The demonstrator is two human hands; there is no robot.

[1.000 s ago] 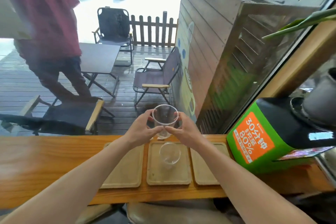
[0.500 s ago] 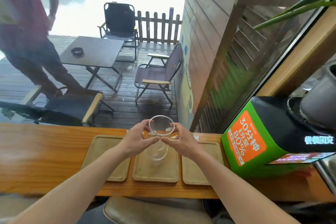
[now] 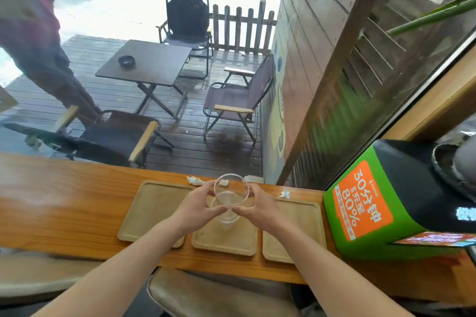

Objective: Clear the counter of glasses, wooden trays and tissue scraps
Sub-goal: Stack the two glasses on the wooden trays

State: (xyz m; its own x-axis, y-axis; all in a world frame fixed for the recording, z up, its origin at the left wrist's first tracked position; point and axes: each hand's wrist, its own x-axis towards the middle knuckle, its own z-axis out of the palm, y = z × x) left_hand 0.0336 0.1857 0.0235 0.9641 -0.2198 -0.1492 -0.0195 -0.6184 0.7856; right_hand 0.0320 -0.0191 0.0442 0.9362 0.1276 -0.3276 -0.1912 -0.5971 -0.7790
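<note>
Both hands grip one clear glass (image 3: pixel 231 189) from either side, my left hand (image 3: pixel 198 204) on its left and my right hand (image 3: pixel 260 207) on its right. The held glass sits partly down inside a second clear glass (image 3: pixel 226 219) that stands on the middle wooden tray (image 3: pixel 224 242). A left wooden tray (image 3: pixel 149 211) and a right wooden tray (image 3: pixel 296 229) lie beside it on the wooden counter (image 3: pixel 64 208). White tissue scraps lie along the counter's far edge: one (image 3: pixel 194 180) behind the left tray, one (image 3: pixel 253 179) behind the glass, one (image 3: pixel 285 193) near the right tray.
A green and black box with an orange label (image 3: pixel 386 203) stands on the counter right of the trays. A padded stool seat (image 3: pixel 219 296) is below the counter's near edge. Beyond the window are folding chairs, a small table and a person walking at far left.
The glass in my hands has come down from above the counter into the glass on the middle tray. The person outside has moved further left.
</note>
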